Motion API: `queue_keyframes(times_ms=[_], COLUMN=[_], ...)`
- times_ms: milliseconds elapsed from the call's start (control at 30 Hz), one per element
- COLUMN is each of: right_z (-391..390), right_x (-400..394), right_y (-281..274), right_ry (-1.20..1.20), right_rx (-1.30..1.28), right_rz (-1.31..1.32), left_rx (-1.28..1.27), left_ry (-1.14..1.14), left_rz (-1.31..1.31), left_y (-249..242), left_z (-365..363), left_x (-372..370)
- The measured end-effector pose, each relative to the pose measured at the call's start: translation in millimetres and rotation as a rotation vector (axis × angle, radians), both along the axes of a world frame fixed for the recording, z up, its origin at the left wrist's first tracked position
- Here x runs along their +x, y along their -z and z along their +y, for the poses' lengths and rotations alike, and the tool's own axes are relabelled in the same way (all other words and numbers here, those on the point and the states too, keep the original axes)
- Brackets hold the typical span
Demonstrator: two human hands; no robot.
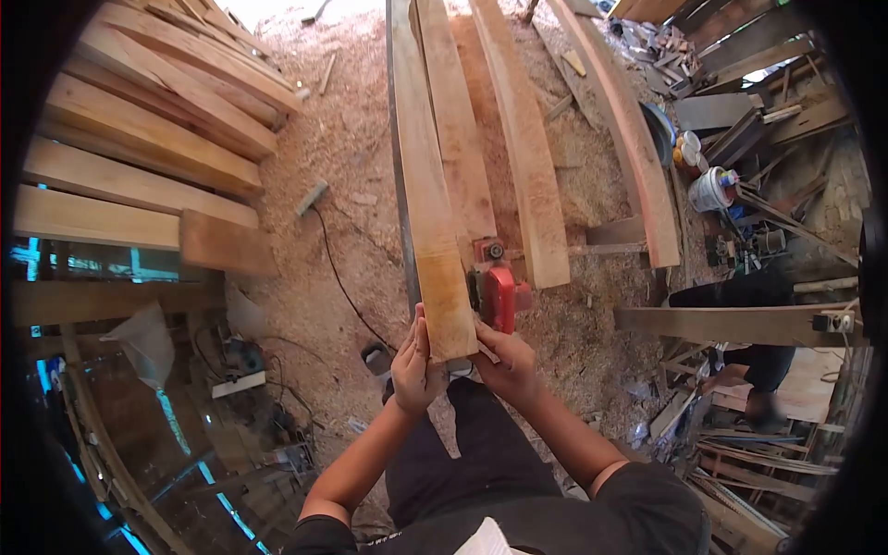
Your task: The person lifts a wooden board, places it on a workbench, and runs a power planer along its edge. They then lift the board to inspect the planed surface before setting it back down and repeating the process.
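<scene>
A long wooden plank (pixel 435 250) runs away from me, its near end between my two hands. My left hand (pixel 415 372) grips the left side of that end, fingers pointing up along the edge. On the other side, my right hand (pixel 507 363) holds the lower right corner, with some fingers hidden beneath the wood. Just beyond my right hand is a red electric planer (pixel 499 291), partly hidden by the plank. Another plank (pixel 453 129) lies close along the right of the held one.
More planks (pixel 527 176) and a long beam (pixel 629 157) extend to the right. Stacked boards (pixel 148 139) fill the left. A cord (pixel 338 277) crosses the sawdust-covered floor (pixel 305 222). A white bucket (pixel 710 190) stands at right, near another person's leg (pixel 768 370).
</scene>
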State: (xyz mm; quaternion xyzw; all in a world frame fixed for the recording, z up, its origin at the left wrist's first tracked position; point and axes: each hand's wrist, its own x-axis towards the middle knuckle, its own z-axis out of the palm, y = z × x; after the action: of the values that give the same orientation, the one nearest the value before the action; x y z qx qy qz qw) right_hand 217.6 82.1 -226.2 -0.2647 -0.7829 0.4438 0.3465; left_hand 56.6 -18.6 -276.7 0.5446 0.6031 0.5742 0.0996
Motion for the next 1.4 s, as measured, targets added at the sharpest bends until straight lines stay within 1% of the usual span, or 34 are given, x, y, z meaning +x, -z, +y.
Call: queue_keyframes(times_ms=[67,167,200,267,333,400,467,633,667,733,767,833,867,933,967,1000,1067,1133,1233,1267,1333,1400], right_z=[-3.9,-12.4,-16.0,-20.5,-24.3,-28.2,-32.2,-40.8,-41.5,-42.7,-43.3,-36.6,-33.8,-30.3,-28.2,-25.7,-22.5,-17.0,-12.0,-11.3,-9.2,-6.5], right_x=[6.2,6.5,4.4,3.5,4.4,8.5,11.9,15.5,16.7,16.2,16.1,11.5,10.6,10.9,9.4,7.8,7.8,5.2,-4.2,-7.8,-22.1,-44.4], right_y=[37.9,94.9,109.9,139.8,168.0,191.4,211.2,263.2,269.0,262.9,256.1,239.9,233.1,214.1,197.5,179.1,143.3,100.1,34.6,15.8,-16.3,-39.5], right_ry=[-0.030,-0.047,-0.011,0.018,0.033,0.024,0.017,0.078,0.078,0.082,0.088,0.073,0.078,0.059,0.092,0.091,0.138,0.132,0.159,0.165,0.203,0.213], right_rx=[-0.046,-0.070,-0.064,-0.069,-0.018,-0.044,-0.069,-0.180,-0.178,-0.151,-0.147,-0.132,-0.111,-0.105,-0.076,-0.038,-0.121,-0.031,0.000,0.014,0.034,0.054], right_rz=[-0.083,-0.097,-0.110,-0.129,-0.166,-0.189,-0.215,-0.261,-0.257,-0.286,-0.283,-0.332,-0.314,-0.437,-0.430,-0.394,-0.405,-0.374,-0.263,-0.254,-0.230,-0.205], left_rx=[-0.036,-0.106,-0.126,-0.171,-0.195,-0.207,-0.216,-0.319,-0.317,-0.341,-0.337,-0.432,-0.412,-0.506,-0.536,-0.506,-0.567,-0.540,-0.519,-0.503,-0.487,-0.456], left_ry=[-0.014,-0.014,-0.007,-0.003,0.054,0.089,0.126,0.196,0.196,0.206,0.210,0.240,0.238,0.332,0.344,0.321,0.230,0.152,-0.038,-0.038,-0.123,-0.101], left_rz=[0.012,0.025,0.034,0.051,0.046,0.038,0.028,-0.007,-0.003,0.097,0.101,0.036,0.056,0.240,0.254,0.291,0.323,0.316,0.277,0.285,0.242,0.260], left_y=[41.4,101.6,118.6,147.0,169.4,195.8,217.6,250.8,255.7,258.2,254.8,239.4,229.0,196.3,186.4,171.7,131.4,71.7,-0.1,-15.3,-37.2,-51.2], left_z=[-5.9,-21.1,-26.5,-33.4,-36.7,-39.3,-42.4,-42.7,-41.9,-44.1,-46.0,-44.7,-42.5,-39.1,-44.4,-51.0,-67.4,-81.8,-105.7,-111.5,-120.4,-123.3], left_x=[1.8,1.4,0.2,-2.3,-6.4,-10.2,-12.1,-17.4,-20.9,-23.8,-25.0,-33.3,-41.5,-61.9,-72.1,-82.7,-99.1,-109.5,-118.7,-122.1,-134.3,-153.6])
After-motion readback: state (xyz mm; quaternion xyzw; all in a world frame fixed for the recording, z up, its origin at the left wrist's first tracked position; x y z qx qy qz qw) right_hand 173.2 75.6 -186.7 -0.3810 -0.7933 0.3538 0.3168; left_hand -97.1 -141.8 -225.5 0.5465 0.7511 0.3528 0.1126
